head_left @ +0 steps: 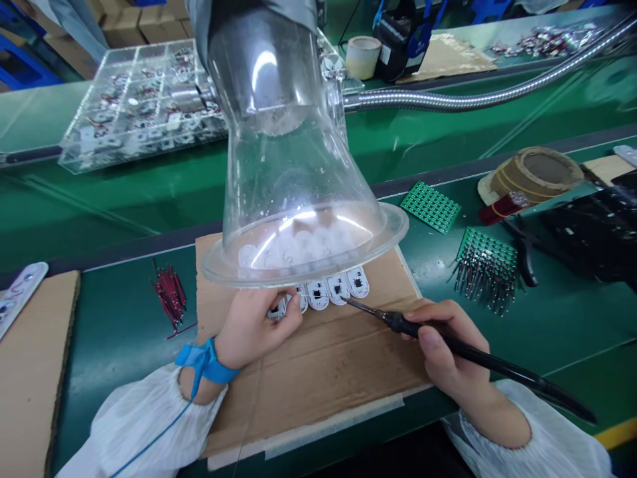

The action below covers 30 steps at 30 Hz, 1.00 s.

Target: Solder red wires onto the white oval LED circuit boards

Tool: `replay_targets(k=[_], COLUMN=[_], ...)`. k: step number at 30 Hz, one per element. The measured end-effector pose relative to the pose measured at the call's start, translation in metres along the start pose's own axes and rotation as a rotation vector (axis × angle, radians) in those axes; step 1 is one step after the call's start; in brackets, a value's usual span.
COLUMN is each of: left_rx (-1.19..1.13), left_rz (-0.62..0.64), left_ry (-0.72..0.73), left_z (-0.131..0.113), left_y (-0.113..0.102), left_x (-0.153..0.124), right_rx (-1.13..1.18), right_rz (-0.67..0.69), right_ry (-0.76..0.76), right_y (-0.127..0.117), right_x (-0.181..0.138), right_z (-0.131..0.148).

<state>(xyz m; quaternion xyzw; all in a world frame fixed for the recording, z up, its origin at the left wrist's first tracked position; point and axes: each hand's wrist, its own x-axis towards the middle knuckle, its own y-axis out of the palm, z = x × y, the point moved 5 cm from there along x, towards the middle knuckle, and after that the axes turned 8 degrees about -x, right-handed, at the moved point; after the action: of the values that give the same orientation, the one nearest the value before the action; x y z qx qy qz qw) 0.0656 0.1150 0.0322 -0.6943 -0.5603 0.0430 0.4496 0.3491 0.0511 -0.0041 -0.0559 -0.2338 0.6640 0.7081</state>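
Observation:
My right hand (pixel 450 348) grips a black soldering iron (pixel 398 323), its tip touching or close above one of the small white circuit boards (pixel 317 295). These rounded boards stand side by side in a row on a cardboard sheet (pixel 343 378), each with a dark chip. My left hand (pixel 261 325), wearing a blue wrist strap (pixel 213 365), pinches a thin solder wire (pixel 307 294) that reaches toward the iron's tip. Part of the row lies beneath the clear fume hood (pixel 298 172) and shows hazily through it. The left fingers cover some boards.
Red wires (pixel 169 292) lie left of the cardboard. To the right are a green perforated board (pixel 430 207), another with dark leads (pixel 488 265), and a tape roll (pixel 537 172). A metal gooseneck (pixel 448 101) holds the hood; behind stands a clear compartment tray (pixel 144 99).

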Motion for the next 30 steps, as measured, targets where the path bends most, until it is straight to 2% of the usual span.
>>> replay_targets(k=[4, 8, 11, 15, 22, 30], left_rx=[0.093, 0.105, 0.028, -0.032, -0.053, -0.083], left_rz=[-0.029, -0.003, 0.065, 0.088, 0.077, 0.120], left_ry=[0.009, -0.062, -0.056, 0.000, 0.066, 0.061], left_z=[-0.001, 0.015, 0.022, 0.021, 0.017, 0.018], left_y=[-0.015, -0.026, -0.022, -0.016, -0.014, -0.010], left_x=[-0.004, -0.015, -0.020, -0.020, -0.019, -0.019], right_rx=[0.185, 0.138, 0.048, -0.030, -0.050, -0.073], right_rz=[-0.098, -0.085, -0.045, -0.040, 0.021, 0.045], right_ry=[0.107, 0.079, 0.054, 0.049, 0.014, -0.035], right_y=[0.004, 0.014, 0.018, 0.016, 0.019, 0.020], right_x=[0.008, 0.013, 0.011, 0.007, 0.009, 0.010], right_z=[0.014, 0.019, 0.009, -0.001, 0.002, 0.005])
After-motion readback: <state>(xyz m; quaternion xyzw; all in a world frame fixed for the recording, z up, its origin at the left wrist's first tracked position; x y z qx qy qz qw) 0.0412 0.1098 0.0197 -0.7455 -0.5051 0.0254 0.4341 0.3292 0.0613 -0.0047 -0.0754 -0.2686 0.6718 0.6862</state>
